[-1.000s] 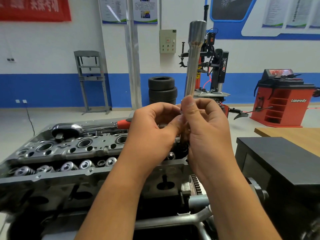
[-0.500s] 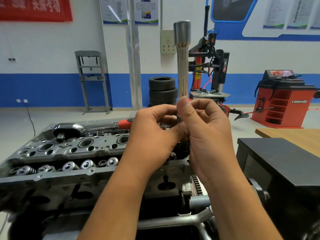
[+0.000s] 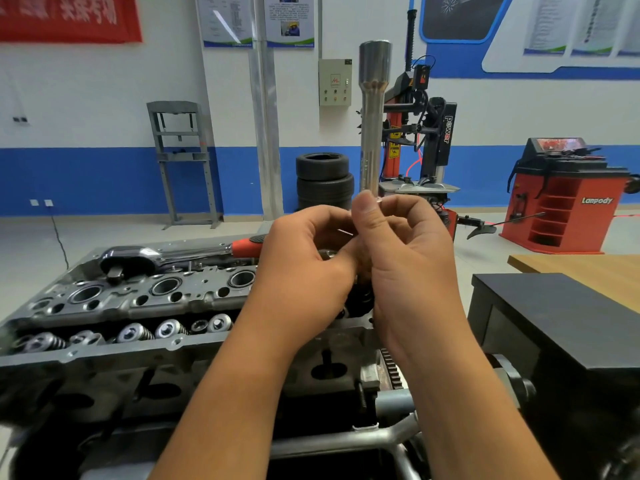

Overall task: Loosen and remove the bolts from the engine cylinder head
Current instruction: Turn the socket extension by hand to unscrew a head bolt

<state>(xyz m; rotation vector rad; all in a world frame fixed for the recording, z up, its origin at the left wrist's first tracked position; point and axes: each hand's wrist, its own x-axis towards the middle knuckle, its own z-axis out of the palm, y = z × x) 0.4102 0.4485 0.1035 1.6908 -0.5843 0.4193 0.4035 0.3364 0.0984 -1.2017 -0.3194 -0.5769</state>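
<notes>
**Long socket brought upright over the head, both hands on its lower end**

Change: one second back the long socket (image 3: pixel 373 133) leaned right at the top; half a second back it stood further left and straighter; now near vertical, wide drive end up, thin shaft running down between both hands. Hands barely shifted, so read as twirling or aligning by finger, not wrench torque. Likely spinning a loosened bolt out, or seating the socket on one. Bolt itself hidden behind the hands, cannot tell if it is engaged or already out.

Grip: right hand (image 3: pixel 408 261) pinches the shaft, thumb tip in front, fingers curled round behind. Left hand (image 3: pixel 308 268) curled round the lower end of the socket, thumb toward the right hand; exact contact hidden.

Task thing: cylinder head (image 3: pixel 145 299) sits in front and left of the hands, on the engine stand. Open bores along the top row, valve springs (image 3: pixel 135 332) in the lower trough. Socket foot goes down at the head's right end.

Around: ratchet wrench (image 3: pixel 166 256) with red handle lies on the far edge of the head, detached from the socket, handle end just behind the left hand. Black box (image 3: pixel 568 317) close on the right, wooden table (image 3: pixel 585 271) beyond it. Stacked tyres (image 3: pixel 323 178), tyre changer (image 3: pixel 429 140), red balancer (image 3: pixel 564 209) well back.

In the way: both hands block the view of the bolt hole. Ratchet loose on the head could get knocked
</notes>
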